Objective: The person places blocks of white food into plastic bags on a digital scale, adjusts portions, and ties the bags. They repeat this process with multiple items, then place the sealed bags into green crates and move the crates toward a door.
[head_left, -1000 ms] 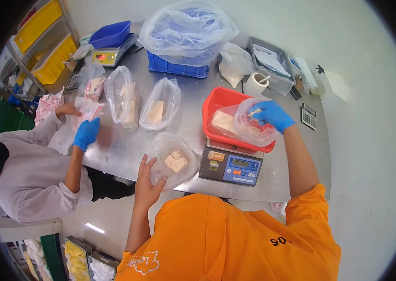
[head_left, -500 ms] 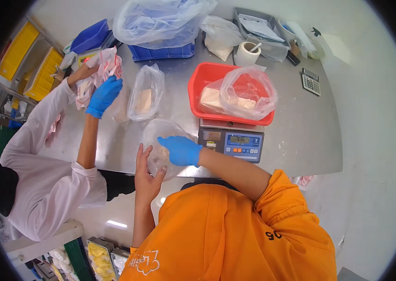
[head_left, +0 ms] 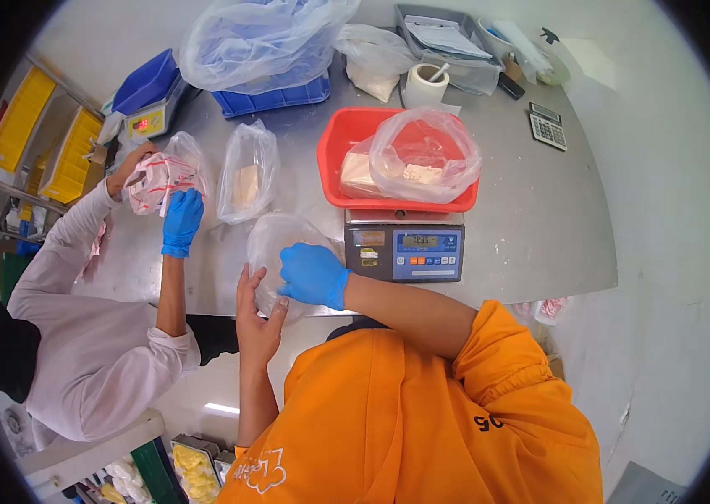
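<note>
My bare left hand point(head_left: 258, 307) grips the side of a clear plastic bag point(head_left: 288, 231) at the table's front edge. My blue-gloved right hand point(head_left: 309, 275) is curled inside that bag, hiding what it holds. Just beyond, a grey scale point(head_left: 372, 260) bears a red tray point(head_left: 331, 172) with a pale block point(head_left: 357, 175) and an open bag point(head_left: 439, 143) of pale pieces point(head_left: 422, 174). To the left lies another clear bag point(head_left: 258, 147) with a pale block point(head_left: 247, 181) in it.
A co-worker point(head_left: 86, 336) at left handles a pink-striped wrapper point(head_left: 153, 176) on the steel table point(head_left: 531, 218). Along the back are a blue crate point(head_left: 271, 99), a small scale point(head_left: 146, 124), a white roll point(head_left: 422, 88), a grey bin point(head_left: 443, 34) and a calculator point(head_left: 547, 126). Yellow bins point(head_left: 69, 155) stand on shelving.
My right hand has moved from the red tray down-left into the bag by my left hand and now curls there. The co-worker's hands have shifted with the wrapper. The view has shifted.
</note>
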A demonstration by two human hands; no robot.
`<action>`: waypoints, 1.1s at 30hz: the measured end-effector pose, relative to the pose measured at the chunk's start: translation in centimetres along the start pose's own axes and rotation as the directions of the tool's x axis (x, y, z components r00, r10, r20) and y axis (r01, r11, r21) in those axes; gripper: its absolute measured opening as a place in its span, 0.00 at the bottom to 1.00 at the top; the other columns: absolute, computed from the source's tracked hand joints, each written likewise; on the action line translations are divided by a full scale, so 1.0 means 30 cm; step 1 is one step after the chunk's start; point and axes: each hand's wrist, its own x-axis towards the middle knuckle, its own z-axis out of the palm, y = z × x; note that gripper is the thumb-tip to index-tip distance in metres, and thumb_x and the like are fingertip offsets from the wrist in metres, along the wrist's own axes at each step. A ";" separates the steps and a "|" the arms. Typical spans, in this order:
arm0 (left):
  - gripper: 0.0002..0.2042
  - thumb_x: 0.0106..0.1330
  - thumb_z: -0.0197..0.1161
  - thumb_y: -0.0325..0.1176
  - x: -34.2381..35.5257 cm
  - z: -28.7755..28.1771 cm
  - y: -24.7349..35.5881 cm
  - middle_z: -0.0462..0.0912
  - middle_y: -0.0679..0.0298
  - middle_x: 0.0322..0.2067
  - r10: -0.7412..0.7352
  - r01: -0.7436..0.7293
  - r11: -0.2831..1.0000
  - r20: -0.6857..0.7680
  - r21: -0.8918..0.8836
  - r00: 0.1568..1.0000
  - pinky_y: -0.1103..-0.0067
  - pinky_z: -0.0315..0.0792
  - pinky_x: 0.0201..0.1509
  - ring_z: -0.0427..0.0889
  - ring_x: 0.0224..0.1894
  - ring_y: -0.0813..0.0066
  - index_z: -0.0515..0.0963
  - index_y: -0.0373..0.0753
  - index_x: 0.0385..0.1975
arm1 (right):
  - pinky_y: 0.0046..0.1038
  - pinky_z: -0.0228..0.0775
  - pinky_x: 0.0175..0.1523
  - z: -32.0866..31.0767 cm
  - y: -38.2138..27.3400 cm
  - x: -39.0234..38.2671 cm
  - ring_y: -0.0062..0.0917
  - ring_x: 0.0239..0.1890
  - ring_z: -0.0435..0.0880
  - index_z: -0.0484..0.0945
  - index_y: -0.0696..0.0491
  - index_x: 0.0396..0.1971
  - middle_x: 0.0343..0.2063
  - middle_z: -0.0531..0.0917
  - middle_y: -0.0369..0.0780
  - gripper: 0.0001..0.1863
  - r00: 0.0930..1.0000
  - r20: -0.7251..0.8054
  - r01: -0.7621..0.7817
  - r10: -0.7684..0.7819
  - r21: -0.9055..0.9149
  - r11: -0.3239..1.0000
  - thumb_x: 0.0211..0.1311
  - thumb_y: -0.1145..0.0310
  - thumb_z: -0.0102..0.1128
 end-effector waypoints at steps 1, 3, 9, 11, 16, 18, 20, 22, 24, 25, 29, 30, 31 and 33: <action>0.28 0.60 0.67 0.30 0.002 -0.003 0.001 0.56 0.48 0.71 -0.004 0.004 1.000 0.002 -0.007 1.000 0.64 0.60 0.69 0.59 0.72 0.51 0.69 0.40 0.62 | 0.40 0.75 0.45 -0.055 -0.015 -0.007 0.43 0.39 0.81 0.83 0.52 0.37 0.35 0.80 0.46 0.13 1.000 -0.011 0.021 -0.021 -0.013 1.000 0.52 0.63 0.63; 0.27 0.61 0.66 0.29 0.003 -0.012 0.006 0.56 0.48 0.71 -0.010 0.010 1.000 0.009 -0.020 1.000 0.64 0.60 0.69 0.59 0.72 0.52 0.70 0.39 0.62 | 0.39 0.75 0.44 -0.166 0.004 -0.026 0.41 0.38 0.80 0.82 0.52 0.35 0.36 0.79 0.45 0.12 0.984 -0.150 0.098 -0.091 0.036 0.995 0.53 0.61 0.63; 0.27 0.59 0.67 0.27 -0.061 -0.034 -0.052 0.56 0.47 0.71 -0.143 0.139 0.985 -0.033 -0.107 0.989 0.66 0.61 0.69 0.61 0.71 0.53 0.70 0.38 0.61 | 0.34 0.74 0.44 -0.718 0.236 -0.145 0.38 0.34 0.81 0.82 0.53 0.32 0.31 0.81 0.43 0.07 0.735 -0.646 -0.107 0.208 0.192 0.976 0.52 0.74 0.59; 0.27 0.60 0.64 0.24 -0.068 -0.020 -0.071 0.55 0.48 0.71 -0.139 0.135 0.985 -0.024 -0.105 0.990 0.67 0.61 0.70 0.60 0.71 0.55 0.70 0.39 0.62 | 0.36 0.75 0.46 -0.779 0.384 -0.185 0.38 0.38 0.83 0.84 0.52 0.32 0.34 0.83 0.45 0.08 0.807 -0.481 -0.397 0.343 -0.012 0.918 0.51 0.74 0.59; 0.27 0.58 0.66 0.25 -0.040 -0.004 -0.057 0.56 0.46 0.71 -0.088 0.087 0.994 -0.012 -0.062 0.996 0.68 0.61 0.69 0.61 0.71 0.53 0.70 0.38 0.61 | 0.36 0.76 0.43 -0.648 0.622 -0.167 0.41 0.37 0.85 0.84 0.54 0.33 0.33 0.86 0.48 0.10 0.929 0.094 -0.309 0.357 -0.328 0.893 0.50 0.72 0.61; 0.27 0.59 0.63 0.23 -0.030 -0.007 -0.046 0.55 0.46 0.71 -0.083 0.082 0.995 -0.015 -0.053 0.996 0.69 0.59 0.71 0.60 0.72 0.55 0.70 0.39 0.62 | 0.36 0.77 0.44 -0.628 0.624 -0.140 0.40 0.37 0.85 0.85 0.53 0.32 0.32 0.86 0.47 0.08 0.918 0.115 -0.302 0.379 -0.415 0.858 0.50 0.72 0.61; 0.27 0.59 0.64 0.23 -0.042 -0.010 -0.050 0.56 0.45 0.71 -0.089 0.089 0.996 -0.025 -0.009 0.996 0.69 0.58 0.71 0.59 0.72 0.55 0.70 0.39 0.62 | 0.35 0.77 0.46 -0.602 0.608 -0.118 0.38 0.37 0.86 0.86 0.51 0.29 0.30 0.87 0.44 0.07 0.930 0.043 -0.291 0.365 -0.522 0.802 0.52 0.74 0.60; 0.27 0.59 0.64 0.23 -0.040 -0.003 -0.053 0.56 0.45 0.71 -0.077 0.077 0.997 -0.037 -0.008 0.996 0.68 0.58 0.71 0.60 0.72 0.55 0.70 0.39 0.62 | 0.34 0.78 0.43 -0.595 0.630 -0.113 0.37 0.34 0.86 0.86 0.52 0.27 0.30 0.87 0.44 0.06 0.937 0.050 -0.252 0.347 -0.591 0.766 0.52 0.73 0.60; 0.27 0.59 0.64 0.23 -0.041 0.002 -0.057 0.56 0.46 0.71 -0.059 0.058 0.998 -0.047 -0.035 0.997 0.67 0.59 0.70 0.60 0.71 0.55 0.70 0.39 0.61 | 0.33 0.78 0.40 -0.594 0.669 -0.124 0.36 0.31 0.86 0.86 0.53 0.26 0.29 0.87 0.44 0.05 0.947 -0.026 -0.292 0.320 -0.482 0.826 0.52 0.73 0.61; 0.27 0.59 0.64 0.23 -0.042 -0.004 -0.045 0.56 0.47 0.71 -0.086 0.084 0.995 -0.041 -0.050 0.995 0.67 0.60 0.70 0.61 0.71 0.55 0.71 0.39 0.61 | 0.32 0.78 0.38 -0.610 0.697 -0.147 0.34 0.30 0.86 0.86 0.53 0.27 0.29 0.87 0.44 0.05 0.944 -0.105 -0.331 0.314 -0.320 0.888 0.51 0.72 0.61; 0.25 0.60 0.63 0.22 -0.069 -0.030 -0.038 0.57 0.52 0.71 -0.210 0.195 0.964 -0.067 -0.179 0.975 0.67 0.64 0.67 0.63 0.70 0.57 0.71 0.38 0.60 | 0.26 0.77 0.36 -0.788 0.552 -0.177 0.24 0.29 0.85 0.86 0.57 0.31 0.28 0.87 0.41 0.08 0.830 -0.178 -0.448 0.529 0.353 0.821 0.51 0.73 0.62; 0.25 0.60 0.63 0.22 -0.073 -0.034 -0.050 0.57 0.54 0.72 -0.236 0.216 0.950 -0.068 -0.227 0.969 0.67 0.65 0.66 0.63 0.70 0.58 0.71 0.38 0.60 | 0.25 0.77 0.36 -0.826 0.516 -0.198 0.21 0.30 0.84 0.86 0.58 0.33 0.28 0.87 0.40 0.09 0.810 -0.200 -0.380 0.551 0.536 0.753 0.51 0.74 0.62; 0.25 0.59 0.64 0.23 -0.075 -0.036 -0.067 0.58 0.54 0.71 -0.230 0.204 0.950 -0.085 -0.238 0.970 0.67 0.67 0.63 0.65 0.68 0.58 0.72 0.39 0.59 | 0.25 0.77 0.37 -0.858 0.460 -0.205 0.21 0.31 0.84 0.85 0.59 0.34 0.29 0.87 0.40 0.10 0.797 -0.221 -0.347 0.562 0.594 0.726 0.52 0.74 0.62; 0.25 0.58 0.66 0.25 -0.080 -0.034 -0.102 0.59 0.53 0.70 -0.221 0.182 0.947 -0.123 -0.264 0.968 0.69 0.71 0.57 0.68 0.66 0.58 0.73 0.42 0.58 | 0.24 0.77 0.39 -0.900 0.351 -0.204 0.21 0.32 0.83 0.85 0.61 0.35 0.30 0.86 0.40 0.11 0.771 -0.253 -0.273 0.584 0.697 0.663 0.53 0.73 0.61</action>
